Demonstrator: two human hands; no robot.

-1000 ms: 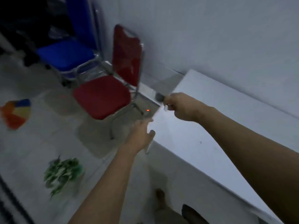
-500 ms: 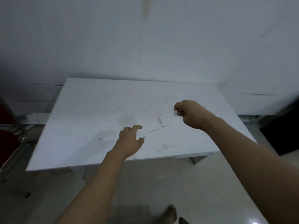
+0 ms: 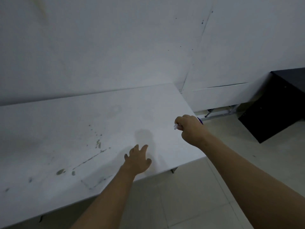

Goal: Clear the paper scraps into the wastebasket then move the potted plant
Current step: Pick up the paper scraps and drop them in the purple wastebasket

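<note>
The right hand (image 3: 189, 128) is closed into a fist around a white paper scrap (image 3: 176, 127). Only a small crumpled end of the scrap protrudes past the curled fingers. The fist is held above the right-hand end of the counter (image 3: 66, 138), close to its side edge. Judgement: the enclosed grip keeps light, loose paper from dropping during the carry to the wastebasket.

The left hand (image 3: 137, 160) holds nothing. Its fingers are spread and relaxed, palm down, over the front part of the counter near the front edge. Whether the fingertips touch the surface cannot be determined; a soft shadow lies on the surface just beyond them. Judgement: the flat, wide posture suits sweeping or checking the surface for further scraps.

The counter top is white and carries grey-green stains (image 3: 98, 143) and a thin scuff line, mostly left of the left hand. The only scrap that can be identified is the one in the right hand. A small purple item (image 3: 200, 120) shows just behind the right hand; its identity cannot be determined.

Neither the wastebasket nor the potted plant is in view. A black cabinet (image 3: 277, 109) stands on the tiled floor (image 3: 214, 195) to the right, apart from the counter. Judgement: the scrap-clearing step is in its carry phase, and the plant step is not yet begun.

No brand, label or legible writing is visible on any surface.
</note>
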